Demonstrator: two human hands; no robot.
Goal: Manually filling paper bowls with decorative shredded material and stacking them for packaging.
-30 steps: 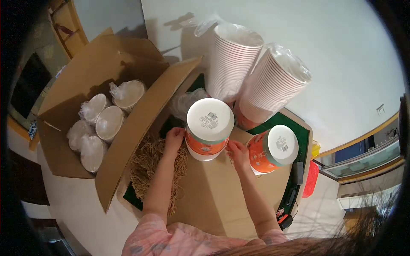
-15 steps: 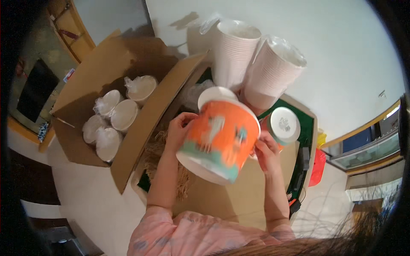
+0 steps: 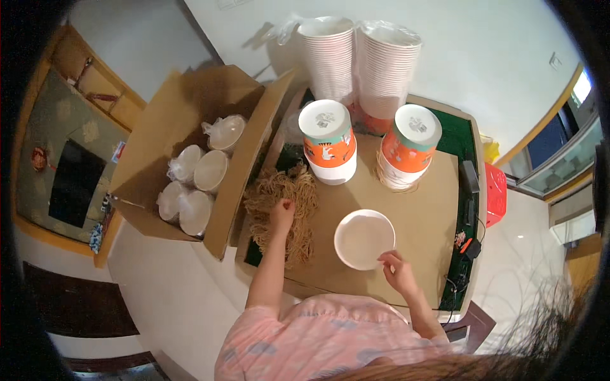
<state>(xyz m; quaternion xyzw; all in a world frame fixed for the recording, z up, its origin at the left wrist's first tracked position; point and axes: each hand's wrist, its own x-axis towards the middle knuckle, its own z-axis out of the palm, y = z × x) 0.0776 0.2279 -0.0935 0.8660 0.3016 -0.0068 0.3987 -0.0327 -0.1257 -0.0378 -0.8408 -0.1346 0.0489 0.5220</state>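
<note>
On the brown tabletop (image 3: 413,216), seen from my head camera, my right hand (image 3: 399,272) pinches the near rim of an upright white bowl (image 3: 365,239), with bare board around it. My left hand (image 3: 282,213) presses half-curled fingers into a heap of brown straw (image 3: 286,203) beside the open cardboard box (image 3: 190,152). Two upturned orange cup stacks (image 3: 327,141) crowd the far edge. Half a second ago both hands held one orange bowl aloft.

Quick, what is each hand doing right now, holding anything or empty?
Left hand: fingers curled into the pile of straw-like shreds, apparently grasping some.
Right hand: fingers touching the rim of the white bowl on the cardboard.
</note>
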